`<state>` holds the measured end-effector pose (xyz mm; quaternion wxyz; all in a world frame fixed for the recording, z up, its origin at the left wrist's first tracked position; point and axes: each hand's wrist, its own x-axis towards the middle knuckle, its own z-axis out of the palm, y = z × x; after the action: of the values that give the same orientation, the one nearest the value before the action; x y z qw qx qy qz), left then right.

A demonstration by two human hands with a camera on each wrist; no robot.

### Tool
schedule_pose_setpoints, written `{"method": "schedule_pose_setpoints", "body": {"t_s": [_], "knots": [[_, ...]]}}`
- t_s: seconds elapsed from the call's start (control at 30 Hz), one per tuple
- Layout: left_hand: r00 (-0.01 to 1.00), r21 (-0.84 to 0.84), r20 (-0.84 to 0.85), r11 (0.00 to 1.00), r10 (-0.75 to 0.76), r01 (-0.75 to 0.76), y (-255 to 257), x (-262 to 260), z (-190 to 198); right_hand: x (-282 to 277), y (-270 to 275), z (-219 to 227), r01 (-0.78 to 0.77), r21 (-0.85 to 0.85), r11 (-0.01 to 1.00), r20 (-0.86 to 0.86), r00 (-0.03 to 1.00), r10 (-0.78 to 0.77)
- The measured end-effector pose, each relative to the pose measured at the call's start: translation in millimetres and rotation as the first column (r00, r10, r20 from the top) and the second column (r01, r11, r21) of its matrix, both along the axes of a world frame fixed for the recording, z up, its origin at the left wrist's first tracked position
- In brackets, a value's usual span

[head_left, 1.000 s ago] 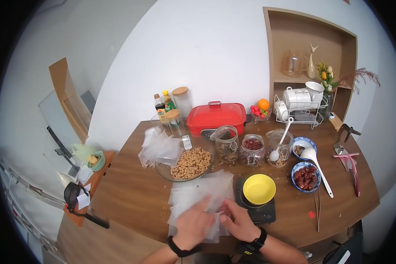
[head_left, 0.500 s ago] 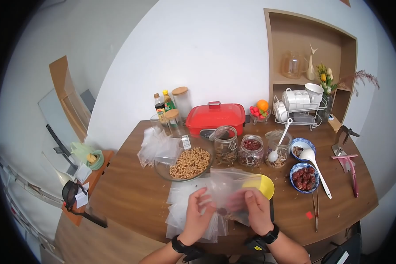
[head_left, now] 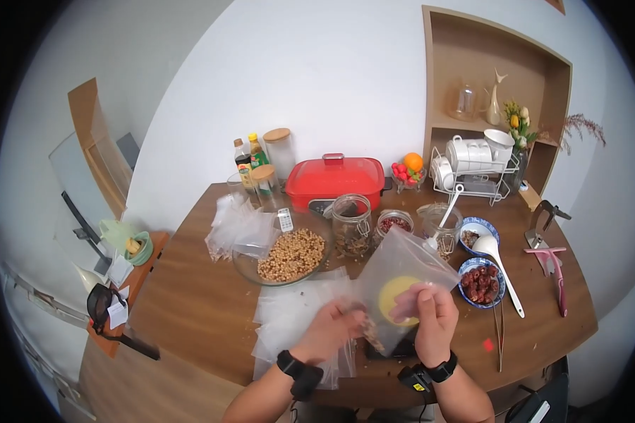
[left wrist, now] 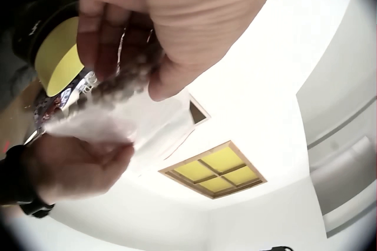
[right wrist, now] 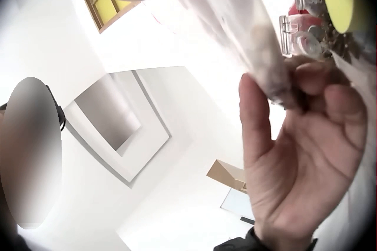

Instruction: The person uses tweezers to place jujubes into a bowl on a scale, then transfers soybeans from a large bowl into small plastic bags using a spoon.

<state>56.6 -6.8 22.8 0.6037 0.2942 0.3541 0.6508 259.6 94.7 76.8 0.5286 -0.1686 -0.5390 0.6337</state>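
Observation:
A clear plastic bag (head_left: pixel 381 271) is held up tilted over the front middle of the table. My right hand (head_left: pixel 437 321) pinches its right side between thumb and fingers. At its lower left corner, my left hand (head_left: pixel 329 330) grips the bag with thumb and curled fingers, around small brownish dry pieces (left wrist: pixel 121 89) gathered inside. Through the film shows a yellow bowl, plainer in the left wrist view as a yellow bowl (left wrist: pixel 62 57) on a dark base. Flat empty bags (head_left: pixel 289 303) lie spread beneath my left hand.
Behind the loose bags, a glass bowl (head_left: pixel 238 271) holds tan beans. Glass jars (head_left: pixel 351 229) stand beside it, before a red lidded cooker (head_left: pixel 335 180). Rightward are a bowl of red dates (head_left: pixel 482 283), a white ladle (head_left: pixel 504 278), tweezers (head_left: pixel 499 338) and a pink-handled tool (head_left: pixel 559 285).
Both hands were over the spread bags, then lifted one filled bag. It is now raised and tilted in front of the yellow bowl, with its contents at the lower left.

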Motion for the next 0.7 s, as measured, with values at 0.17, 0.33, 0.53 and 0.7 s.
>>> {"method": "schedule_pose_setpoints", "body": {"t_s": [0.17, 0.33, 0.53, 0.7], "knots": [[0.974, -0.022, 0.174, 0.989, 0.148, -0.146, 16, -11, 30, 11, 4, -13, -0.022, 0.115, 0.993, 0.226, 0.974, -0.005], [0.982, -0.075, 0.095, 0.984, 0.166, -0.159, 21, -16, 2, 8, 7, -24, 0.103, 0.341, 0.934, 0.255, 0.946, -0.198], [0.963, 0.005, -0.077, 0.966, 0.258, -0.258, 8, -24, 9, -2, 2, -44, 0.240, 0.460, 0.855, 0.242, 0.892, -0.381], [0.906, 0.073, -0.157, 0.920, 0.393, -0.386, 6, -21, 9, -10, -3, -42, 0.301, 0.611, 0.732, 0.205, 0.833, -0.514]]}}
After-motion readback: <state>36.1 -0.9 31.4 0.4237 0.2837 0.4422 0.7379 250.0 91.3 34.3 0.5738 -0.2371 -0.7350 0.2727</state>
